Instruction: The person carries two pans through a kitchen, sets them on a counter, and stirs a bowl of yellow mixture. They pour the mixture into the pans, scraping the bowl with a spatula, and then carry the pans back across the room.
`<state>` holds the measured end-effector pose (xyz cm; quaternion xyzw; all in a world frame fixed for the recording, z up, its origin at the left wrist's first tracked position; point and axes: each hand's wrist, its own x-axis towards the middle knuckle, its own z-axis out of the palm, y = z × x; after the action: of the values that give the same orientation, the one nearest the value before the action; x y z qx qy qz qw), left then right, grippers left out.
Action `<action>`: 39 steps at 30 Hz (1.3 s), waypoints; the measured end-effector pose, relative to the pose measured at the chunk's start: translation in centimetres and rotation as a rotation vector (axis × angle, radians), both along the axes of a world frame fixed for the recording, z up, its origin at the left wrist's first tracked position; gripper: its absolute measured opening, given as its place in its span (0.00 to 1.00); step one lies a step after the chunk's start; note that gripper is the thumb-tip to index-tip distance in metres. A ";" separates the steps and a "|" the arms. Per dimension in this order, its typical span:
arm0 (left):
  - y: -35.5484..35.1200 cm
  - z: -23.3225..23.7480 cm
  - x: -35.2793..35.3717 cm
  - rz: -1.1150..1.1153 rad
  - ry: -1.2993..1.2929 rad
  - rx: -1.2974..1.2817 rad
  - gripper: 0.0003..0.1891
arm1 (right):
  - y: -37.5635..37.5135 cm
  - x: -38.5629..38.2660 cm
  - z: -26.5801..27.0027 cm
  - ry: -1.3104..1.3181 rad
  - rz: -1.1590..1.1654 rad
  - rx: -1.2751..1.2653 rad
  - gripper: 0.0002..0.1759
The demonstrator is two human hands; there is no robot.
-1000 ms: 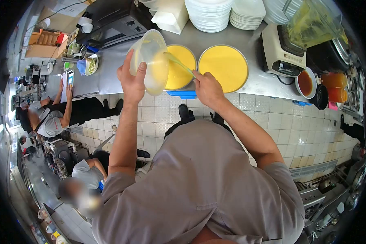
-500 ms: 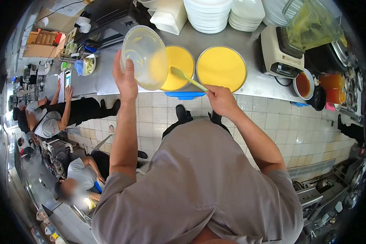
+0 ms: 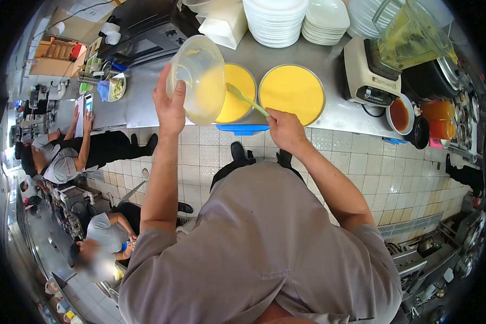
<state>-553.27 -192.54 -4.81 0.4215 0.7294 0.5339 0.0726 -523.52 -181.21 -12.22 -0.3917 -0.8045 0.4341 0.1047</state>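
Note:
In my left hand [image 3: 170, 105] is a translucent plastic bowl [image 3: 197, 70], tilted over the left pan, with yellow smears on its wall. My right hand [image 3: 286, 129] is closed around the handle of a green spatula [image 3: 245, 99]. The spatula's head is beside the bowl's right rim, above the left round pan of yellow mixture [image 3: 239, 89]. A second round pan [image 3: 292, 93], filled with a smooth yellow layer, sits just right of it on the metal counter [image 3: 146, 102].
Stacked white plates [image 3: 274, 21] stand at the back. To the right are a blender [image 3: 373, 75] with a yellow-smeared jug and a bowl of red-orange sauce [image 3: 400, 115]. A black appliance [image 3: 146, 32] stands at the back left. Co-workers [image 3: 65, 156] are at the left.
The bowl has shifted slightly right and down in the view, while the spatula has moved slightly left. The counter has slid a little in view as my head moved.

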 end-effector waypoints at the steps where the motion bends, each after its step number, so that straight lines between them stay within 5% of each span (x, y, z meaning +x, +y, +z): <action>1: -0.6 0.5 -0.6 -0.045 0.012 -0.078 0.33 | 0.1 -0.4 0.2 0.000 -0.005 0.050 0.17; 5: -2.8 2.3 -3.6 -0.140 -0.037 -0.232 0.33 | 0.0 -1.5 2.0 -0.028 -0.043 0.158 0.17; 7: -3.6 4.4 -4.9 -0.265 -0.268 -0.230 0.38 | -0.3 -2.2 2.4 -0.001 -0.076 0.177 0.16; 17: -11.5 -5.4 -24.9 -0.267 -1.125 -0.101 0.50 | -7.1 -6.0 -2.8 0.081 -0.412 0.233 0.18; 28: -13.1 -13.6 -27.9 -0.406 -1.413 0.033 0.56 | -9.5 -8.8 -6.1 -0.022 -0.602 0.372 0.17; 39: -10.6 -12.6 -26.0 -0.424 -1.285 0.047 0.55 | -13.2 -10.0 -4.7 -0.095 -0.625 0.318 0.17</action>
<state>-579.25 -203.13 -17.41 0.1559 0.4311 0.6685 0.5857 -533.54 -194.40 -16.90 -0.6174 -0.7072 0.2318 0.2547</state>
